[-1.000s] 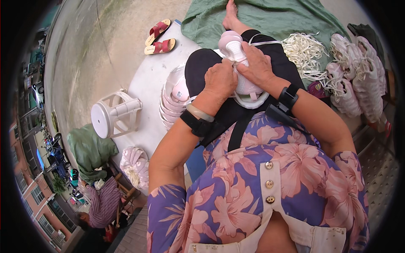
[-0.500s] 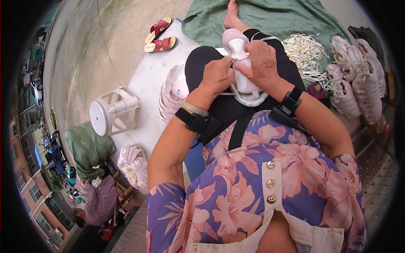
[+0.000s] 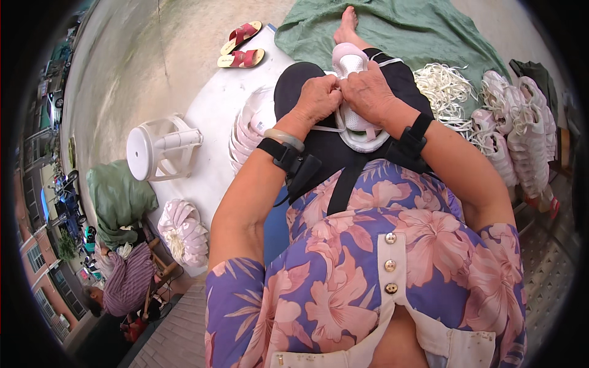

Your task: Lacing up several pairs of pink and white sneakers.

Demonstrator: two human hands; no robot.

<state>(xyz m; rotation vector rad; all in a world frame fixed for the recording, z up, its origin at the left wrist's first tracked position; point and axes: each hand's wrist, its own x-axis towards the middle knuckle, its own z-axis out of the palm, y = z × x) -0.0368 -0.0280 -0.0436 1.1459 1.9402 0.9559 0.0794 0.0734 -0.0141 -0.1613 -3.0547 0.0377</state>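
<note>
Shoe, pale pink with a white mesh middle, lay upright along the person's lap between the black-clad thighs, its rounded toe pointing away and its heel toward the body. Both hands met over its lacing area. The left hand had its fingers curled in, thumb and forefinger pinching at the shoe's edge; the right hand gripped the shoe from the other side, fingers bent, its tips close beside the left ones. Whether a lace was caught between the fingertips could not be told. A thin white strand ran out from the shoe's left side, below the left hand.

Each wrist bore a black strap, and the left one also a pale bangle. To the right of the lap, a tangled heap of white laces lay on green cloth, with a cluster of pale pink shoes beyond it. Beside the left thigh, curved pale pink pieces sat nested in a row. Farther left stood a white plastic stool; red-strapped slippers lay above it in view. At lower left another person in a striped top was bent over.
</note>
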